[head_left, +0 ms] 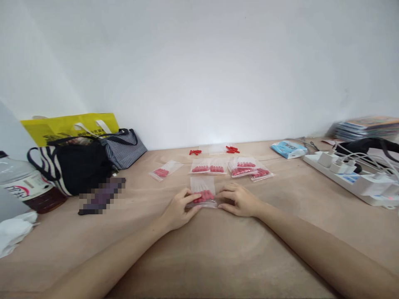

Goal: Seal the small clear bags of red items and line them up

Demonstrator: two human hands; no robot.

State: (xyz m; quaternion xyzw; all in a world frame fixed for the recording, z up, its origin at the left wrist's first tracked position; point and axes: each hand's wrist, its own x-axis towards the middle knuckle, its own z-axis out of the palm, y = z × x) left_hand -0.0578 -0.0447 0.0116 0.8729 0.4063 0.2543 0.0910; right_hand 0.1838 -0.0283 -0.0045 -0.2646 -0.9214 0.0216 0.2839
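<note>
A clear zip bag (202, 182) with several red capsules (205, 196) lies flat on the table in front of me. My left hand (181, 209) is at its left side, the forefinger pressing on the capsules and the thumb along the near edge. By the bag's right edge, my right hand (238, 200) rests with bent fingers and a gap between thumb and forefinger; nothing shows in it. Beyond are filled bags: one at left (163, 170), a pair in the middle (208, 167) and an overlapping group at right (246, 168).
Loose red capsules lie in a left pile (195, 152) and a right pile (232, 149) near the wall. A power strip (346, 178) with chargers and a blue packet (289, 148) are at right. Bags (84, 166) and a bottle (28, 182) stand at left.
</note>
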